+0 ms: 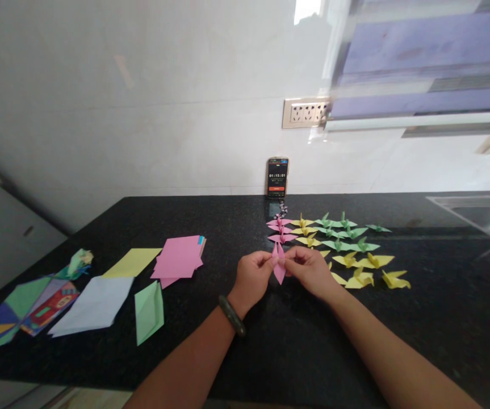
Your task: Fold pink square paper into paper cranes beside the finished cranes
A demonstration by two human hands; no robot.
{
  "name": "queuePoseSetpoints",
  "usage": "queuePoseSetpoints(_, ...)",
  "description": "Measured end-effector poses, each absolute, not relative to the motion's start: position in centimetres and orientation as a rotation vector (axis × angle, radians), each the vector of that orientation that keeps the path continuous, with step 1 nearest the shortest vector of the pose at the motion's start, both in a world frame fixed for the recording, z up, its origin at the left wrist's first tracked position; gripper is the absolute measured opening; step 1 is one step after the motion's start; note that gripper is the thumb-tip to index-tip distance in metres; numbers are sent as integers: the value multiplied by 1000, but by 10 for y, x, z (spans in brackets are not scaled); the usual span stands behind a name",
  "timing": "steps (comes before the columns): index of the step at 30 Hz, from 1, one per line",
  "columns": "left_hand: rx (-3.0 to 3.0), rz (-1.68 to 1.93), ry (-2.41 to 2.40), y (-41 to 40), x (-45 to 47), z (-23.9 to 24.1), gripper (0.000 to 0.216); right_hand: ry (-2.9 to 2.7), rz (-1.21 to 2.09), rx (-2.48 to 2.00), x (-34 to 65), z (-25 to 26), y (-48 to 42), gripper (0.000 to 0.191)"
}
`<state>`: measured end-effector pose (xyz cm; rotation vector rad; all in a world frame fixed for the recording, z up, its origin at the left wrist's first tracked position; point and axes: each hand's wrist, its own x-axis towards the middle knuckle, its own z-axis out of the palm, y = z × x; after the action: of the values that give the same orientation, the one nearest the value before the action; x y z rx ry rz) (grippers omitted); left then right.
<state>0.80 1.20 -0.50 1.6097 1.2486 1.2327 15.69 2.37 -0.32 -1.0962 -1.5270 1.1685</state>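
A folded pink origami paper [279, 272], narrow and pointed with two upper tips, is pinched between both my hands above the black counter. My left hand [254, 275] grips its left side with thumb and fingertips, and a dark bangle circles that wrist. On the other side, my right hand [310, 270] pinches the right edge. Just beyond my hands stand pink paper cranes [282, 237]. To the right are rows of yellow paper cranes [359, 278] and green paper cranes [339, 245], some of the yellow ones partly hidden by my right hand.
Pink paper sheets [179, 258], a yellow sheet [132, 262], white sheets [93, 304] and a folded green paper [149, 312] lie left. Colourful packaging [36, 307] sits farther left. A phone [277, 177] showing a timer leans on the wall. A sink edge [474, 221] is at right.
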Motion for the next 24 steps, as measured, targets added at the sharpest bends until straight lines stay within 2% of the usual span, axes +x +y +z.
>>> queuePoseSetpoints(7, 1574, 1221, 1246, 11, 7, 1, 25, -1501, 1297, -1014, 157, -1, 21, 24)
queuePoseSetpoints(21, 1359, 1108, 1019, 12, 9, -2, 22, -1581, 1044, -1047, 159, 3, 22, 23)
queuePoseSetpoints(24, 1325, 1103, 982, 11, 10, 0, 24, -1588, 1103, -1001, 160, 3, 22, 24)
